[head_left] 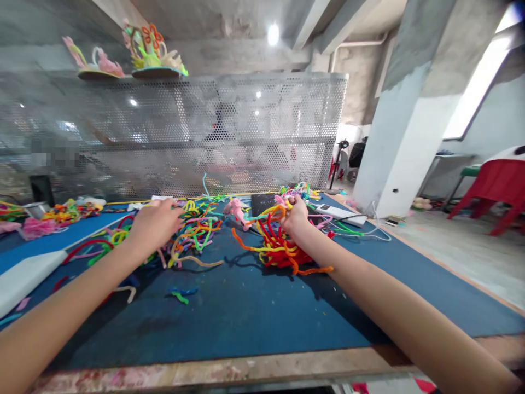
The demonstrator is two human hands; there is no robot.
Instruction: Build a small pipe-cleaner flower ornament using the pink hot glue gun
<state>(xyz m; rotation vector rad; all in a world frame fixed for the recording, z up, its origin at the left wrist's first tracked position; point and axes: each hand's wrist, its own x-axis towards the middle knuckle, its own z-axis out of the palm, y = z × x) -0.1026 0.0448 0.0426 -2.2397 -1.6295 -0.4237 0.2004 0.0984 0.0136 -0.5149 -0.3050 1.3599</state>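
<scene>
My left hand (158, 223) is over a tangled pile of multicoloured pipe cleaners (200, 232) on the left of the blue table mat; its fingers are curled, and what they hold, if anything, is too small to name. My right hand (294, 214) is closed on coloured pipe cleaners, with pink and yellow ends at the fingertips. Below and beside it lies a heap of red, orange and yellow pipe cleaners (283, 246). Between the hands is a pink fuzzy object (237, 210). Short blue and green pieces (180, 297) lie nearer the front.
A white power strip (342, 214) and cables lie at the right. A white flat object (27, 279) is at the left edge. Behind the table stands a perforated metal screen (246, 137), with fuzzy figures (153, 57) above it. A red chair (490, 186) is far right.
</scene>
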